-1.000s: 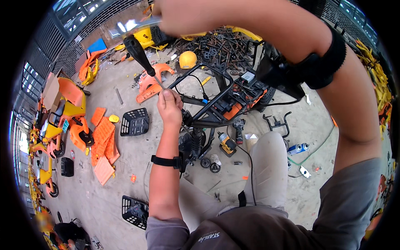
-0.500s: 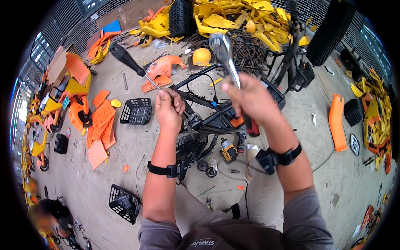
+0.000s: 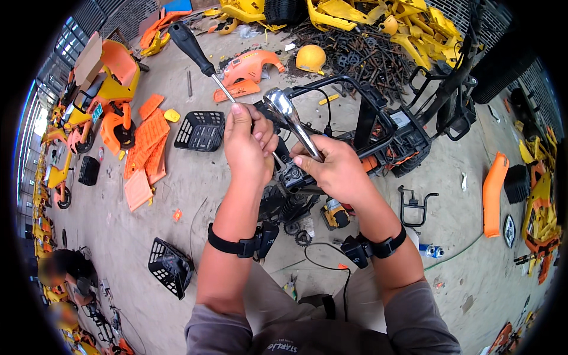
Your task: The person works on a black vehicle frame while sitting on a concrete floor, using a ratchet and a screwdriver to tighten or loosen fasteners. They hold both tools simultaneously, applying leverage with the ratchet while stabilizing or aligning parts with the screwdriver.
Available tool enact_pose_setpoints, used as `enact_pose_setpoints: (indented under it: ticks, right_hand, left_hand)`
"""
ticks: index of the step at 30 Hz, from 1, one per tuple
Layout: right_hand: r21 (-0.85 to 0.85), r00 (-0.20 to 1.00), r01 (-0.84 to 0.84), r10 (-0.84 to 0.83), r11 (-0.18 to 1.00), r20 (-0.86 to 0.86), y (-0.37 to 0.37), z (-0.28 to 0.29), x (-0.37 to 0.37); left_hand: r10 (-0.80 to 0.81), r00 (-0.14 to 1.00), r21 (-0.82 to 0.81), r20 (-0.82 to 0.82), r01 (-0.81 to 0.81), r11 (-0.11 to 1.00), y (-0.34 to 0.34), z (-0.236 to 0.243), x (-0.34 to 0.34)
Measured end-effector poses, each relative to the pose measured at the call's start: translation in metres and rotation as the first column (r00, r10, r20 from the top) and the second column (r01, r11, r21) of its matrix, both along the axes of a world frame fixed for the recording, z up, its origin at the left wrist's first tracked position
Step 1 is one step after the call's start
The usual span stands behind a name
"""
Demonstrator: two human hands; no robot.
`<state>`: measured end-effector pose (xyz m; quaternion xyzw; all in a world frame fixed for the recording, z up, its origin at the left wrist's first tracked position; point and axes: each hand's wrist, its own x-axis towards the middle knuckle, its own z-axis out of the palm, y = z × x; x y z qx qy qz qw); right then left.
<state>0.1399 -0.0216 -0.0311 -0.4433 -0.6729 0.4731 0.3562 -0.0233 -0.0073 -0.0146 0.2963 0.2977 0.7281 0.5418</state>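
My left hand [image 3: 249, 142] is closed round the metal shaft of a screwdriver [image 3: 192, 50], whose black handle points up and to the left. The shaft comes out below the fist, by a dark metal part [image 3: 291, 176] of the scooter frame; whether its tip touches is hard to see. In my right hand [image 3: 338, 168] is a shiny ratchet wrench [image 3: 290, 112], gripped along its handle. Its round head leans up beside my left fingers. Under and beyond both hands lies the stripped black scooter frame [image 3: 384, 142], with a spring shock absorber [image 3: 293, 207] partly hidden at its near end.
A yellow cordless power tool [image 3: 335, 214] and a gear [image 3: 303, 238] lie near my legs. Black baskets [image 3: 200, 131] and orange panels [image 3: 144, 142] are at left. A black tube bracket [image 3: 416, 206] and blue cans [image 3: 432, 251] lie right. Yellow panels [image 3: 349, 15] are heaped behind.
My right hand has brought the ratchet wrench left and closer, from raised over the frame to beside my left hand. The view has shifted, and the bracket and cans at right now show.
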Motion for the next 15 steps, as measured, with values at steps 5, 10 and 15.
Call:
enact_pose_setpoints:
  ticks: [5, 10, 15]
  right_hand:
    - [-0.093, 1.000, 0.008, -0.010, 0.996, -0.024, 0.002, 0.001, 0.000]
    - [-0.021, 1.000, -0.004, 0.004, 1.000, 0.001, 0.000, 0.000, 0.002]
    - [-0.091, 0.999, 0.035, -0.037, 0.995, -0.024, 0.003, 0.003, 0.013]
  left_hand:
    - [0.011, 0.999, -0.077, 0.040, -0.008, 0.997, 0.005, 0.001, 0.002]
    - [0.048, 0.986, -0.151, 0.159, -0.024, 0.988, 0.012, -0.011, -0.004]
    - [0.050, 0.983, -0.134, 0.177, -0.026, 0.991, 0.017, -0.013, 0.007]
